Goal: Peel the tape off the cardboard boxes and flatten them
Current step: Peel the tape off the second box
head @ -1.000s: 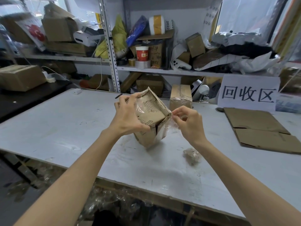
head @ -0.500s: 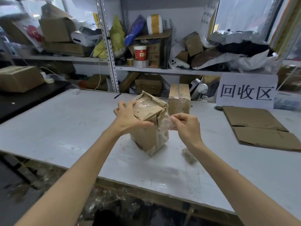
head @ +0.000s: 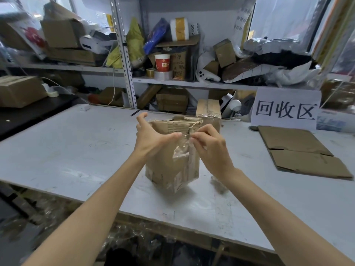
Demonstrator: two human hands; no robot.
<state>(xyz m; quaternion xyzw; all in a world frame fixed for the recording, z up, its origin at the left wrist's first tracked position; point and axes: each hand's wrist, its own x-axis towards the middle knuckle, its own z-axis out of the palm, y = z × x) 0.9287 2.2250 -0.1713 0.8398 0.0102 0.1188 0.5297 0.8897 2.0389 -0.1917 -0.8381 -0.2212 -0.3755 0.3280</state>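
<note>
A small brown cardboard box (head: 169, 169) stands on the white table (head: 76, 150), one corner turned toward me. Clear tape (head: 181, 150) hangs loose and crumpled on its near face. My left hand (head: 151, 137) grips the box's upper left edge, thumb across the front. My right hand (head: 209, 146) pinches the clear tape at the top right corner of the box. A second taped box (head: 208, 110) stands just behind it. Flattened cardboard sheets (head: 299, 150) lie at the right.
A ball of peeled tape (head: 218, 184) lies on the table under my right wrist. A white sign with black characters (head: 286, 109) stands at the back right. Cluttered shelves (head: 172, 81) run behind the table. Crumpled tape litters the floor (head: 134, 240) below the near edge.
The box has turned from tilted with its top toward me to upright on the table. My right hand has stayed pinching the tape at its corner, which is now peeled looser.
</note>
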